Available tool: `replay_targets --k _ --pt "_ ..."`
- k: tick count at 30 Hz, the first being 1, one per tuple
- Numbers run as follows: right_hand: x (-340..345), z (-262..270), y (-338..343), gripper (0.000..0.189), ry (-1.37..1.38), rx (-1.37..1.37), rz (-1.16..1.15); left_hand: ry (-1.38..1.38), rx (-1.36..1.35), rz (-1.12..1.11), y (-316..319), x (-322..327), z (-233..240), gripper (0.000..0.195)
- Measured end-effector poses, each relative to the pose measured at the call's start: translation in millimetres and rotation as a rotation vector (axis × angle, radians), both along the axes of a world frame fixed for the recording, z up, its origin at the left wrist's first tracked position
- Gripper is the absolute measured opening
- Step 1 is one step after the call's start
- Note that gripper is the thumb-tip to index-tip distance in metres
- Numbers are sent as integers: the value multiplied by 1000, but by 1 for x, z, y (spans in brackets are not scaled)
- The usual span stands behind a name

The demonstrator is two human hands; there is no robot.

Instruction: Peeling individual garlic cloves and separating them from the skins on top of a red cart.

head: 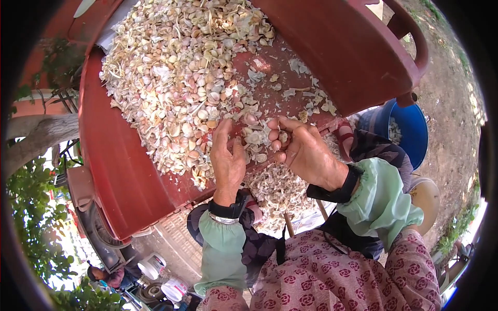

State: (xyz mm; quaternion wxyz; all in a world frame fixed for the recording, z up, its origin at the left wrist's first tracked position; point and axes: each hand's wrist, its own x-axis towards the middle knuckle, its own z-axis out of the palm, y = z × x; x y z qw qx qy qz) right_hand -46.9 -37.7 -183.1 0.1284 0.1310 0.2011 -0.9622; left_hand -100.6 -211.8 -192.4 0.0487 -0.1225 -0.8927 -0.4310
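A large heap of garlic cloves and papery skins [175,77] spreads over the bed of a red metal cart [128,171]. My left hand [227,159] rests at the heap's near edge, fingers extended and thumb apart; nothing shows in its grasp, though the palm side is hidden. To its right, my right hand [309,149] has its fingers curled around a small garlic clove [283,137]. Between the hands lie loose garlic skins [256,137] and a pinkish clove [250,119].
Below the cart edge, a pile of garlic skins [278,190] lies on the ground between the feet. A blue bucket [412,132] with pale pieces inside stands at right, near a cream-coloured round container [426,202]. White buckets [152,266] and another person [107,275] are at lower left.
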Motion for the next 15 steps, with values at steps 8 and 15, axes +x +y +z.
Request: replay_targets --k 8,15 --pt "5 -5 1 26 -2 21 13 177 -379 99 -52 -53 -19 21" --pt "14 -15 -6 37 121 49 143 220 -605 42 -40 -67 -20 18"
